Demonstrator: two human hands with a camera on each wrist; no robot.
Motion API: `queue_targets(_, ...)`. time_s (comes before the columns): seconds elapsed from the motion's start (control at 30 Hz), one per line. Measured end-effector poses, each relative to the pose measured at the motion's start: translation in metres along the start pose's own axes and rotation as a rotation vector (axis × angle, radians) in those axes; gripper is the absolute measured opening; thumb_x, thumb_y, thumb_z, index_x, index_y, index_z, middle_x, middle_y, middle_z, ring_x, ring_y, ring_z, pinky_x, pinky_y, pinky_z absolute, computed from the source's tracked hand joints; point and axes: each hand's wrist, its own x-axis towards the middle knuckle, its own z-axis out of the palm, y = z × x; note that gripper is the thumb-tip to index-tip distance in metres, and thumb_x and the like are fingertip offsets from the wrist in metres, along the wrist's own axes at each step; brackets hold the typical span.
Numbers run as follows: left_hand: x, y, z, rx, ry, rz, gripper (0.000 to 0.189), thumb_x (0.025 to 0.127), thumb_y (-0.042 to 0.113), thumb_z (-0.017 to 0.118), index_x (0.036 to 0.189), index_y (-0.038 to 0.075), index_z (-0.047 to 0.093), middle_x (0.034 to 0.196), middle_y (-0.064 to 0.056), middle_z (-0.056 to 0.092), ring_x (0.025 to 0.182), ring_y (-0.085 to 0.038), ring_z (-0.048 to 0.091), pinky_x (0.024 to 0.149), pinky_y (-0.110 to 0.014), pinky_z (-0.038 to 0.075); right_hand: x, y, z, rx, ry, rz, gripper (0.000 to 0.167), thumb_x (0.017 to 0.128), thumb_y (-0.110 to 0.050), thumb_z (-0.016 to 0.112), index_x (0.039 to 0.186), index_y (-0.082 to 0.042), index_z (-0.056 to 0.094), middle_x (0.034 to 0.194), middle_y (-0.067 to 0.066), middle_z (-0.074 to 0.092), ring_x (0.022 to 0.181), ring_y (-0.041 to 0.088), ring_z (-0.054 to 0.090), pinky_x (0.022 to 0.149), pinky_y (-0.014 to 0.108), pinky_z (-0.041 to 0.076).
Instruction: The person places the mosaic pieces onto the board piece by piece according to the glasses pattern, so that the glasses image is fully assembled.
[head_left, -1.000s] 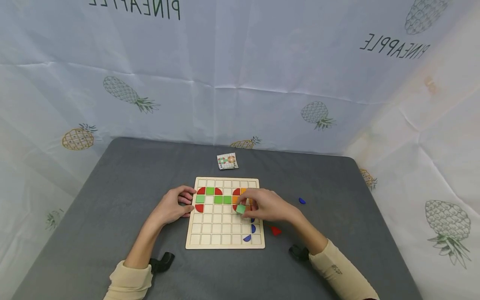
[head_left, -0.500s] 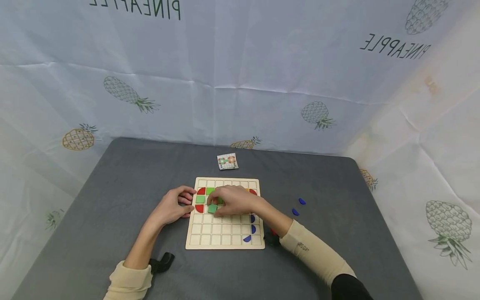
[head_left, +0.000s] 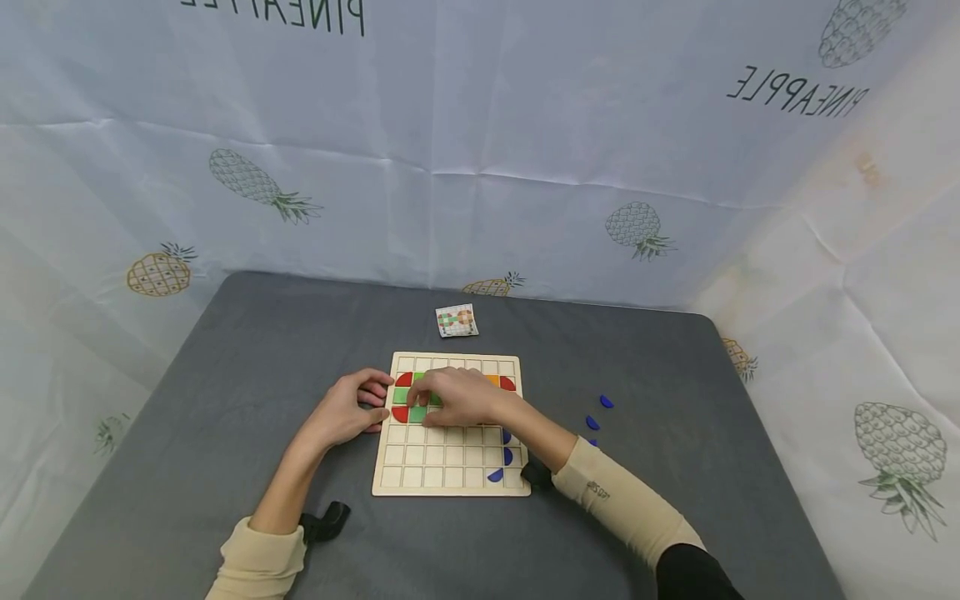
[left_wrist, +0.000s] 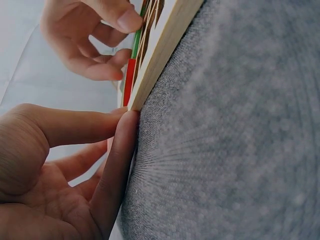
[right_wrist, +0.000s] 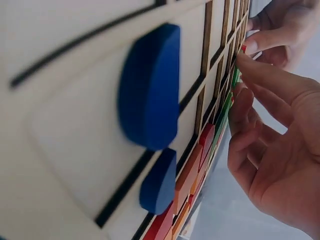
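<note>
A wooden grid board [head_left: 442, 477] lies on the grey table with coloured tiles in its upper rows. My left hand [head_left: 349, 410] holds the board's left edge; in the left wrist view, thumb and a finger [left_wrist: 122, 150] meet at the board's edge. My right hand [head_left: 468, 397] reaches across the board, thumb and fingers at a green square tile [head_left: 417, 415]. That tile lies in the cell right of a red quarter-round tile [head_left: 400, 414]. Other green tiles and part of the orange group are hidden beneath the right hand.
Blue half-round tiles [head_left: 496, 475] sit in the board's lower right cells. More blue pieces [head_left: 606, 402] lie on the table to the right, one partly behind the right sleeve. A small printed pattern card [head_left: 457, 320] lies beyond the board.
My right hand has carried the green square tile leftward across the board and lowered it into the cell beside the red one. The left hand stays at the board's edge.
</note>
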Motion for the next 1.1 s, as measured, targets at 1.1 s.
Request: queue_targets(1.1,-0.001,0.0,0.002,0.02,0.013,0.001,0.047,0.092,-0.005,0.077,0.137,-0.004,0.063,0.118,-0.022,0.062,0.099,-0.026,0.062,0.069,-0.036,0.068,-0.152,0.049,-0.01,0.18,0.112,0.087,0.029,0.095,-0.023,0.085,0.123,-0.016,0.078,0.111,-0.001,0.077,0.074,-0.002,0.058,0.064,0.019,0.05)
